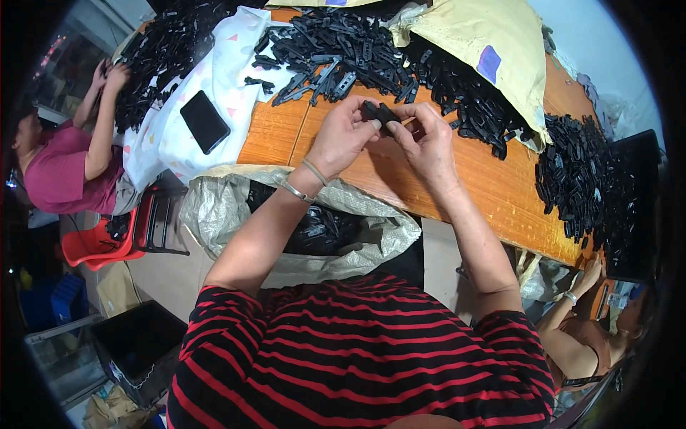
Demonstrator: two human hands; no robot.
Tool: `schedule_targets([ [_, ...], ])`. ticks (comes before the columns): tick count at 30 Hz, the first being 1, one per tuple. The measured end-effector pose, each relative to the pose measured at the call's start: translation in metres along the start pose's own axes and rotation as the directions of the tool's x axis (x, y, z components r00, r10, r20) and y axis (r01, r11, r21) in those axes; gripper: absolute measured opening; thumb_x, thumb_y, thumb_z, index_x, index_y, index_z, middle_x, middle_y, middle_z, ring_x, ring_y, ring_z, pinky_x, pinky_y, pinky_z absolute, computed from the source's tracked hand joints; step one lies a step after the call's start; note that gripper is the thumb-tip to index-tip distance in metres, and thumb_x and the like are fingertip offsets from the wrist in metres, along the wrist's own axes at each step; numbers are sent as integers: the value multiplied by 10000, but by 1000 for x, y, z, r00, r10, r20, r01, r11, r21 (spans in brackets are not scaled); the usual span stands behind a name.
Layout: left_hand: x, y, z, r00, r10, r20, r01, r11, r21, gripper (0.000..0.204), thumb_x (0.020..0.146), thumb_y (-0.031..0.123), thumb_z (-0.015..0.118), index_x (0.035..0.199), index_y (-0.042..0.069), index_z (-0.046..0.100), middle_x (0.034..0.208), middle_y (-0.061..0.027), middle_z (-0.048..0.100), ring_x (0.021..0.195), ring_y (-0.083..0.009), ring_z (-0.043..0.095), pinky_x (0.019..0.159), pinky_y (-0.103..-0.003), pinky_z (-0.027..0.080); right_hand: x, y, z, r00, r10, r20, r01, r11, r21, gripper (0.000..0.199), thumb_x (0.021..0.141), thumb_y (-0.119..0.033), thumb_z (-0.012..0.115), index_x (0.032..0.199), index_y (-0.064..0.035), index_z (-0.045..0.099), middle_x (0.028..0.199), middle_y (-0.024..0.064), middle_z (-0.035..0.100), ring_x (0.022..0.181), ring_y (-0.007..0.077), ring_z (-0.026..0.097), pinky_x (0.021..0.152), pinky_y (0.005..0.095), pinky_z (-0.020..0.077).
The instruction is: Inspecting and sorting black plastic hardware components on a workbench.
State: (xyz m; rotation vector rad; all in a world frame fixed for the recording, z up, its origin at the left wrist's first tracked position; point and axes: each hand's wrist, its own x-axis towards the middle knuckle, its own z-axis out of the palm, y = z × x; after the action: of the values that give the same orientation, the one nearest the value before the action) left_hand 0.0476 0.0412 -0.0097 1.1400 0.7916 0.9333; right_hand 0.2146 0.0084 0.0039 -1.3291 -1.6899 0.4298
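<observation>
Over the near part of the wooden table (343,154), my left hand (344,136) and my right hand (427,141) come close together. Between them is a small black plastic part (379,112), pinched by the thumb and fingers of each hand. Its exact kind is too small to make out. Just beyond my hands lies a heap of similar long black plastic parts (343,53). Below my left forearm, an open woven sack (389,232) holds more black parts (321,232).
A dark phone (205,121) rests on a patterned white cloth (168,143) at the left. A yellowish sack (479,43) covers part of the far heap. More black parts (572,171) lie at the right. One person (71,168) works at the left, another (582,343) at the right.
</observation>
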Motion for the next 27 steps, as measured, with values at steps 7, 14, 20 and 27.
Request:
schedule_targets([
  [7,-7,-1,1,991,118,-56,-113,990,85,274,914,6,555,1187,7,529,968,-29,622,829,-69,610,722,-197,513,-6,-2,4,997,-77,3,77,996,-48,195,769,-4,730,922,-6,609,802,89,583,576,161,601,531,281,490],
  [14,-5,-4,1,967,250,-53,-235,952,195,284,877,-31,560,1158,-10,526,950,-61,617,838,-98,597,743,-242,493,-5,-6,7,994,-105,-31,103,993,-62,213,755,4,743,901,-8,589,796,89,576,572,152,596,510,280,472],
  [20,-5,-7,2,952,301,-60,-278,929,244,294,873,-27,577,1162,-4,527,952,-60,619,859,-105,602,759,-248,502,-1,-9,9,994,-101,-41,100,994,-43,199,761,6,744,893,-4,596,795,74,571,591,127,585,522,263,466],
  [27,-16,3,11,941,329,-82,-319,941,115,332,879,1,597,1198,-5,507,973,-76,642,907,-129,635,788,-266,525,-1,-12,8,997,-79,-3,79,996,-31,184,760,22,737,879,-4,599,844,67,575,647,108,589,548,243,480],
])
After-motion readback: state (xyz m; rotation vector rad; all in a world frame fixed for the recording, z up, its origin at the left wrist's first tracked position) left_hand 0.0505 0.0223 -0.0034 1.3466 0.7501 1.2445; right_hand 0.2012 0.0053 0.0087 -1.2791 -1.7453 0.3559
